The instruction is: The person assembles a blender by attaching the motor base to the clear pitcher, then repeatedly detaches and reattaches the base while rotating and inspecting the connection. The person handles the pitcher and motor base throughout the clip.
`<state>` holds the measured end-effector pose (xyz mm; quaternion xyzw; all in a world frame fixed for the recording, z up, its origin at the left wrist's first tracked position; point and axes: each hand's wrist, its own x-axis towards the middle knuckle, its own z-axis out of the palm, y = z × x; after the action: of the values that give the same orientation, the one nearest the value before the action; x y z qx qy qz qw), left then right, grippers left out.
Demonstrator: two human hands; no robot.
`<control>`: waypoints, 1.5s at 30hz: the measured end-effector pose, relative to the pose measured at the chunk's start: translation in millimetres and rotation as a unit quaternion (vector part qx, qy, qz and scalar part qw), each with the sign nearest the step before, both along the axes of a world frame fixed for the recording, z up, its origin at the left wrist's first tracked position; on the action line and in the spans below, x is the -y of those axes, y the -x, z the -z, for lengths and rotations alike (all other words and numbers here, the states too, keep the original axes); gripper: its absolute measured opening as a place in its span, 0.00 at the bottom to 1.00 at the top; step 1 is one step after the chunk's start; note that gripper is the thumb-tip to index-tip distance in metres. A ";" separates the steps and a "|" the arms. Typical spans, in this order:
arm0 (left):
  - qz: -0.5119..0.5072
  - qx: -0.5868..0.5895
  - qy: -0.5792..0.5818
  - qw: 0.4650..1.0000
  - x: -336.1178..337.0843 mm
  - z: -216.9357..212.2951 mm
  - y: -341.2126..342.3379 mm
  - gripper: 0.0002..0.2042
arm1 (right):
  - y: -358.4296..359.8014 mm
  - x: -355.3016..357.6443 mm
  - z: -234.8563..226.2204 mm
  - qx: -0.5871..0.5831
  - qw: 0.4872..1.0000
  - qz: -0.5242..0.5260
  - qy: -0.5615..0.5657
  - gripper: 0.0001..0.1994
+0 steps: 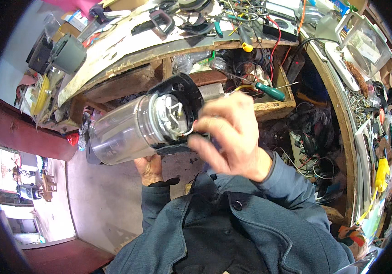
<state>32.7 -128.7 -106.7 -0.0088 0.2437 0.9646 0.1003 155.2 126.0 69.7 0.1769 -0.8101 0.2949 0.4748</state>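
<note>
The right hand is closed on the black base collar of a clear blender jar, at three o'clock of the blade assembly. The jar is cradled from below, at six o'clock, by the left hand. The collar is probably being twisted; a firm counter-grip is called for. A green-handled screwdriver lies on the surface beyond.

A repair workshop: cluttered wooden workbench strewn with screwdrivers, pliers and wires.
</note>
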 end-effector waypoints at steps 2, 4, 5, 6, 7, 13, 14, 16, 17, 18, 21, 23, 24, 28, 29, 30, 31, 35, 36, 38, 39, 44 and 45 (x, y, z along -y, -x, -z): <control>-0.001 -0.012 0.009 1.000 -0.6 1.2 -0.4 0.11 | -9.7 9.0 1.0 0.111 0.993 -0.043 -0.013 0.19; 0.005 0.002 0.004 1.000 -1.8 2.5 0.5 0.07 | -10.1 16.0 7.6 0.174 0.984 -0.030 -0.012 0.16; 0.008 0.008 -0.016 1.000 -2.1 5.2 1.2 0.06 | -10.4 16.5 10.9 0.172 0.985 -0.027 -0.011 0.15; 0.011 0.014 -0.036 0.999 -2.5 6.8 1.3 0.05 | -10.5 16.8 13.9 0.169 0.985 -0.025 -0.011 0.14; -0.009 0.046 -0.018 0.999 -7.4 1.5 0.4 0.05 | -9.1 16.0 14.1 0.165 0.986 -0.021 -0.013 0.14; -0.051 0.162 0.062 0.983 -24.3 -25.2 -17.0 0.09 | -5.7 -2.5 2.3 0.098 0.987 -0.039 -0.124 0.17; -0.022 0.141 0.027 0.989 -23.3 -25.3 -16.6 0.09 | -5.1 -4.2 1.5 0.080 0.983 -0.024 -0.164 0.12; -0.005 0.158 -0.006 0.987 -25.8 -29.4 -13.5 0.08 | 0.6 -12.9 5.0 0.026 0.976 -0.024 -0.216 0.13; 0.020 0.141 -0.024 0.990 -20.7 -23.7 -13.0 0.07 | 4.9 -16.9 9.4 0.003 0.971 -0.023 -0.237 0.12; 0.045 0.124 -0.042 0.990 -11.7 -13.3 -10.8 0.06 | 6.6 -18.4 13.8 -0.021 0.969 -0.011 -0.247 0.11; 0.031 0.159 0.003 0.987 -24.0 -34.0 -16.9 0.06 | 12.1 -24.4 22.4 -0.089 0.953 0.031 -0.287 0.09; 0.059 0.158 0.000 0.986 -19.5 -28.3 -19.6 0.10 | 11.8 -33.5 28.7 -0.104 0.950 0.050 -0.291 0.11; 0.078 0.150 -0.027 0.985 -14.5 -26.7 -18.5 0.10 | 15.6 -39.0 28.7 -0.115 0.947 0.057 -0.293 0.11; 0.121 0.127 -0.086 0.981 -15.9 -19.7 -19.3 0.13 | 21.7 -59.4 27.6 -0.067 0.961 0.062 -0.263 0.15; 0.117 0.116 -0.075 0.984 -20.0 -25.6 -19.9 0.13 | 23.1 -58.6 32.5 -0.067 0.963 0.047 -0.256 0.17; 0.112 0.105 -0.063 0.986 -22.9 -32.8 -21.4 0.13 | 20.9 -57.5 34.6 -0.047 0.964 0.051 -0.256 0.17; 0.111 0.109 -0.048 0.987 -23.2 -39.5 -23.8 0.14 | 20.6 -56.2 38.0 -0.043 0.964 0.065 -0.255 0.17; 0.105 0.119 -0.018 0.987 -25.1 -39.3 -24.3 0.15 | 22.5 -56.7 44.3 -0.028 0.966 0.081 -0.244 0.16; 0.105 0.121 -0.011 0.987 -22.7 -37.6 -23.9 0.14 | 22.3 -56.7 44.9 -0.027 0.969 0.076 -0.234 0.16; 0.111 0.125 -0.015 0.986 -19.5 -37.7 -20.0 0.14 | 23.4 -57.0 43.4 -0.027 0.973 0.068 -0.218 0.15; 0.116 0.127 -0.024 0.985 -17.9 -38.8 -18.4 0.14 | 22.2 -57.1 42.2 -0.026 0.973 0.076 -0.217 0.15; 0.147 0.143 -0.120 0.971 -22.2 -53.2 -15.9 0.16 | 31.5 -55.1 52.1 0.008 0.990 0.048 -0.131 0.18; 0.143 0.138 -0.121 0.973 -20.7 -51.8 -13.4 0.15 | 34.6 -54.9 59.2 0.026 0.995 0.028 -0.092 0.19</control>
<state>46.1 -108.0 -54.9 -0.0950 0.1074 0.9522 0.2698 120.5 180.9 10.5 0.1891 -0.8507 0.2104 0.4431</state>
